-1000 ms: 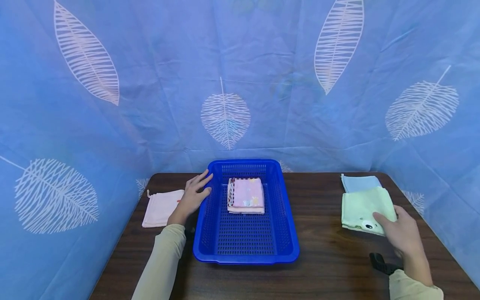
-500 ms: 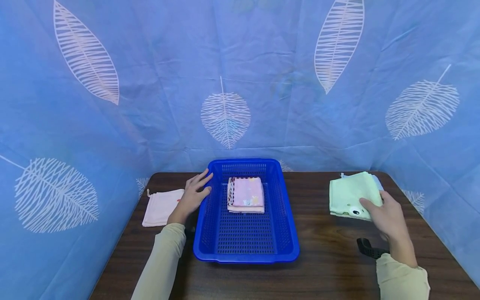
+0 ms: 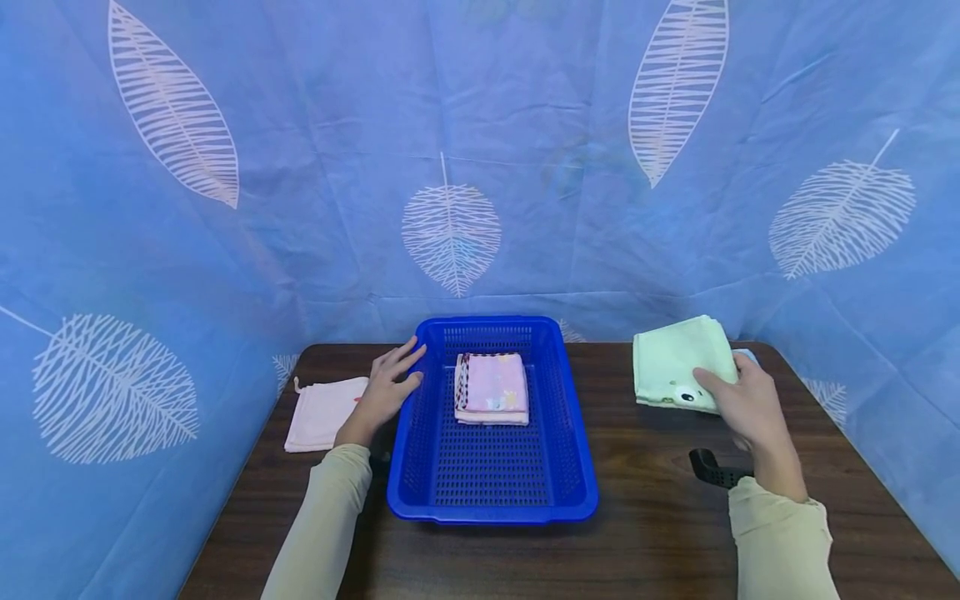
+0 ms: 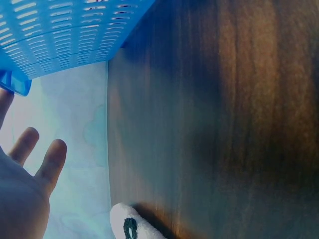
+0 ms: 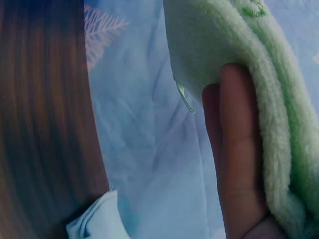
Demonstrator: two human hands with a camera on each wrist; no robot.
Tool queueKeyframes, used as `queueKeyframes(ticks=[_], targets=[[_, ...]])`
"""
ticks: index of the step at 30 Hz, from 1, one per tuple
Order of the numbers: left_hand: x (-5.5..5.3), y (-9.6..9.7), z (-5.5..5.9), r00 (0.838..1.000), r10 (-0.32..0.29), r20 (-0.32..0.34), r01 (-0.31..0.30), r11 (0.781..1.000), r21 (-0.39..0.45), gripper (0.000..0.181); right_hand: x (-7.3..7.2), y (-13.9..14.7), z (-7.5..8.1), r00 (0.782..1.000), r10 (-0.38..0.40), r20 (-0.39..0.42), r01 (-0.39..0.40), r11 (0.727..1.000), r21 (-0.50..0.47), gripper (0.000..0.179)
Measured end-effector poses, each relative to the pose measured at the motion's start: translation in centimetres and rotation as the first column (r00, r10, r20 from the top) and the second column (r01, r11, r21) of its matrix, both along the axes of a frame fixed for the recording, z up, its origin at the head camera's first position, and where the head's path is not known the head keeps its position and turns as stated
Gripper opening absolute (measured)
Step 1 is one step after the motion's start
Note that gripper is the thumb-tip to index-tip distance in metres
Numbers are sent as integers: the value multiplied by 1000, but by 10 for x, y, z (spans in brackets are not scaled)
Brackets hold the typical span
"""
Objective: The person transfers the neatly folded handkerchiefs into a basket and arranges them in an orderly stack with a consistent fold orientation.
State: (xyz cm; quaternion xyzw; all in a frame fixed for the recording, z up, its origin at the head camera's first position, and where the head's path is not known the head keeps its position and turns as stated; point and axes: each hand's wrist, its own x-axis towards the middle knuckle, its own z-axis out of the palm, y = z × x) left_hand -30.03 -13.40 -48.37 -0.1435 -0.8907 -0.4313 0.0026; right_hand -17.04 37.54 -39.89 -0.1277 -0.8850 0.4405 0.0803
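Observation:
My right hand [image 3: 753, 408] holds a folded pale green towel [image 3: 678, 358], with an animal face on its edge, raised above the right side of the table. Its thumb is on top; in the right wrist view fingers [image 5: 239, 139] lie along the underside of the green towel [image 5: 209, 45]. My left hand [image 3: 386, 387] touches the left rim of a blue plastic basket [image 3: 491, 515] with straight, spread fingers. Inside the basket lies a small stack of folded towels [image 3: 498, 383], the top one pink with a checked edge.
A folded light pink towel [image 3: 322, 417] lies left of the basket, partly behind my left arm. At the far right a light blue towel [image 3: 747, 356] shows only in part behind the green one and my hand. A blue leaf-print cloth [image 3: 525, 208] hangs behind the dark wooden table [image 3: 630, 533].
My right hand has lifted the green towel and carried it left and away from me, off the blue towel. The left hand and the basket stay where they were.

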Motion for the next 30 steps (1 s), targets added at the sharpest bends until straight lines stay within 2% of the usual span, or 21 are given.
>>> queueKeyframes(ticks=[15,30], targets=[[0,0,0,1000,-11,4,11,1000,-7,55,-26,-36,9,998,47,-40,-52,986,-156,70],[0,-1,0,1000,-15,-4,15,1000,3,54,-38,-65,12,994,108,-33,-112,965,-237,66]])
